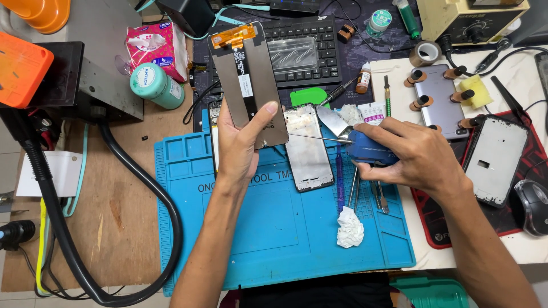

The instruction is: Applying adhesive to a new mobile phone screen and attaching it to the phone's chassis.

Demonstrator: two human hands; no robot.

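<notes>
Nearest the camera, on the blue work mat (pixel 274 239), a crumpled white tissue (pixel 350 228) lies beside tweezers (pixel 353 191). Just above, right hand (pixel 414 154) has its fingers closed around a blue tool (pixel 365 149) whose thin metal tip points left toward the panel. Left hand (pixel 240 142) grips a phone screen panel (pixel 251 85) upright, back side facing up, thumb across its lower edge, orange flex cable at top. Between the hands a phone frame (pixel 308 148) rests on the mat. Farther back on the table: keyboard (pixel 302 48), teal bottle (pixel 155 85), clamped phone (pixel 439 97).
</notes>
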